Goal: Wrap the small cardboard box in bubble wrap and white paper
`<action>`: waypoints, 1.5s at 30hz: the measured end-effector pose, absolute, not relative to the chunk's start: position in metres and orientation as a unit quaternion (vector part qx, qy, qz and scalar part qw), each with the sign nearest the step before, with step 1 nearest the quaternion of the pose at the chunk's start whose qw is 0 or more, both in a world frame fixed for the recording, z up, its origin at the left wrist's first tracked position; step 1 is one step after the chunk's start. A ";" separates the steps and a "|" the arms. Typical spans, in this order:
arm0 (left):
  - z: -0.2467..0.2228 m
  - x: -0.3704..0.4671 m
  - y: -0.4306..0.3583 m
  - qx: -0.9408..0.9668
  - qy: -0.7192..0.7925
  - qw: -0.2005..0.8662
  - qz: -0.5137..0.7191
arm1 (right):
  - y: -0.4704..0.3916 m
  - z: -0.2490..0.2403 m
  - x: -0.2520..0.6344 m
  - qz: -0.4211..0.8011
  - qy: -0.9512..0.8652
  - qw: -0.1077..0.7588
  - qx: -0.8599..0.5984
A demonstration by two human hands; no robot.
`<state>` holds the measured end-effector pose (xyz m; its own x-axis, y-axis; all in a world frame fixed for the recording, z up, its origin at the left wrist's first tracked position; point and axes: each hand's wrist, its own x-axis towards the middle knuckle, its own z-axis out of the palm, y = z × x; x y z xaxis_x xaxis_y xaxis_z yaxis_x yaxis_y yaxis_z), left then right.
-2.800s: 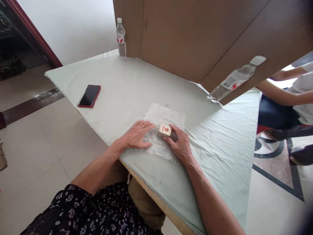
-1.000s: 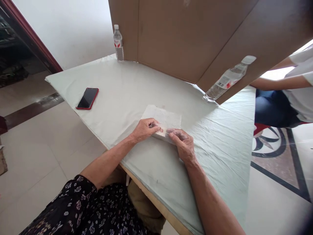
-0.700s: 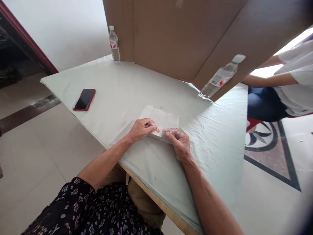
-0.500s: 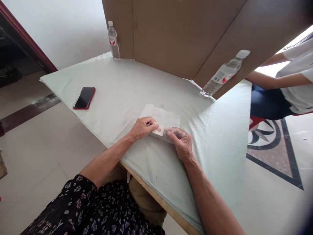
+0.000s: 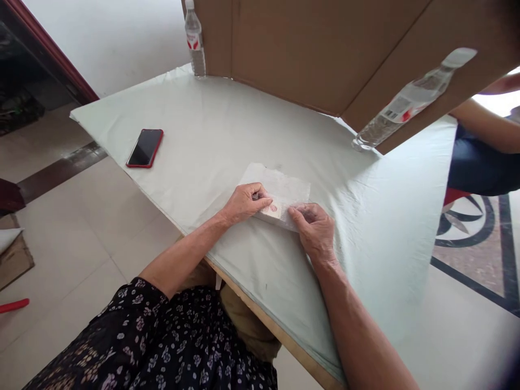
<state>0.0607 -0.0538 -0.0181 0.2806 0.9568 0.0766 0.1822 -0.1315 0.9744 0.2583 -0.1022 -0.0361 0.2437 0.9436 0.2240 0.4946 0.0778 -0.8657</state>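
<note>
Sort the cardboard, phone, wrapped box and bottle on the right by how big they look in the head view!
Largest to smallest:
1. Cardboard
2. Bottle on the right
3. Phone
Unsure: wrapped box, since it is partly hidden.

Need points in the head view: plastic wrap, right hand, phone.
Plastic wrap [image 5: 281, 186]: head view, on the sheet's flat far part.
Right hand [image 5: 318, 227]: head view, on the back of the hand.
Phone [image 5: 145, 148]: head view, mid-screen.
</note>
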 end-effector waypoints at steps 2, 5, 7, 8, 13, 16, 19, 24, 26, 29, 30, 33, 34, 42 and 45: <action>-0.016 0.062 -0.055 0.633 0.450 0.488 0.398 | -0.103 -0.034 0.259 0.134 -0.590 0.477 -0.638; -0.014 0.064 -0.057 0.633 0.451 0.492 0.393 | -0.110 -0.024 0.252 -0.049 -0.645 0.481 -0.592; -0.014 0.064 -0.056 0.639 0.454 0.484 0.389 | -0.116 -0.018 0.242 -0.099 -0.698 0.448 -0.550; -0.014 0.064 -0.056 0.644 0.457 0.476 0.387 | -0.118 -0.017 0.237 -0.099 -0.729 0.420 -0.531; -0.004 0.052 -0.055 0.666 0.459 0.468 0.357 | -0.121 -0.022 0.223 -0.068 -0.806 0.296 -0.509; 0.005 0.039 -0.057 0.686 0.464 0.439 0.348 | -0.120 -0.023 0.224 -0.072 -0.811 0.282 -0.507; 0.007 0.026 -0.058 0.691 0.504 0.404 0.324 | -0.119 -0.021 0.223 -0.092 -0.820 0.259 -0.503; 0.006 0.010 -0.053 0.677 0.578 0.356 0.286 | -0.114 -0.016 0.216 -0.140 -0.827 0.205 -0.504; 0.009 0.005 -0.052 0.665 0.606 0.337 0.277 | -0.112 -0.016 0.214 -0.159 -0.829 0.195 -0.499; 0.017 0.001 -0.051 0.628 0.633 0.380 0.245 | -0.108 -0.017 0.214 -0.181 -0.830 0.192 -0.491; 0.020 0.000 -0.051 0.613 0.638 0.406 0.228 | -0.107 -0.017 0.214 -0.185 -0.830 0.193 -0.489; 0.023 0.000 -0.051 0.590 0.642 0.453 0.185 | -0.104 -0.018 0.214 -0.194 -0.830 0.197 -0.485; 0.022 0.001 -0.050 0.589 0.643 0.457 0.176 | -0.103 -0.018 0.214 -0.200 -0.830 0.197 -0.482; 0.020 0.011 -0.040 0.502 0.616 0.580 0.181 | -0.101 -0.019 0.212 -0.209 -0.825 0.207 -0.482; 0.021 0.021 -0.043 0.479 0.587 0.602 0.251 | -0.101 -0.019 0.210 -0.203 -0.826 0.208 -0.482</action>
<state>0.0208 -0.0431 0.0215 0.1845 0.8649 -0.4668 0.2611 0.4147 0.8717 0.2103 -0.1015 -0.0188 -0.4478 0.7122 0.5406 0.8818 0.4520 0.1349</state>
